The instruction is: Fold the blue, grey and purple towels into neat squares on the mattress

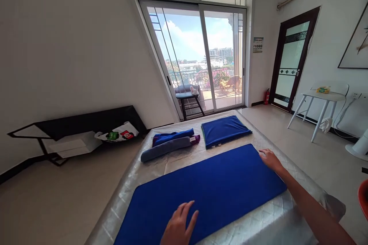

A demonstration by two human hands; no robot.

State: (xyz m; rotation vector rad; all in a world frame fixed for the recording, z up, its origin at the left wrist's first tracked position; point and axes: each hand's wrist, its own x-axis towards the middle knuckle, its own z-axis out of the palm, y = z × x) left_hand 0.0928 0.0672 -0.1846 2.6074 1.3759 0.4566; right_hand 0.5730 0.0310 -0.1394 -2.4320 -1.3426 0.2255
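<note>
A long blue cloth (212, 183) lies flat across the pale quilted mattress (287, 214). Over its near left part is my left hand (179, 224), fingers apart and holding nothing. My right hand (269, 159) reaches to the cloth's right end, fingers spread at its edge, with nothing gripped. Beyond the cloth, a folded blue cloth (225, 130) rests on the right of the mattress. To its left lie a grey-blue roll (166, 149) and another blue folded cloth (172, 136) with purple showing beside it.
At the left wall stands a black-framed rack (92, 120) with a white bag (117, 133). Sliding glass doors (201, 57) are ahead. A white chair (324, 97) and a dark-framed door (297, 59) are at the right.
</note>
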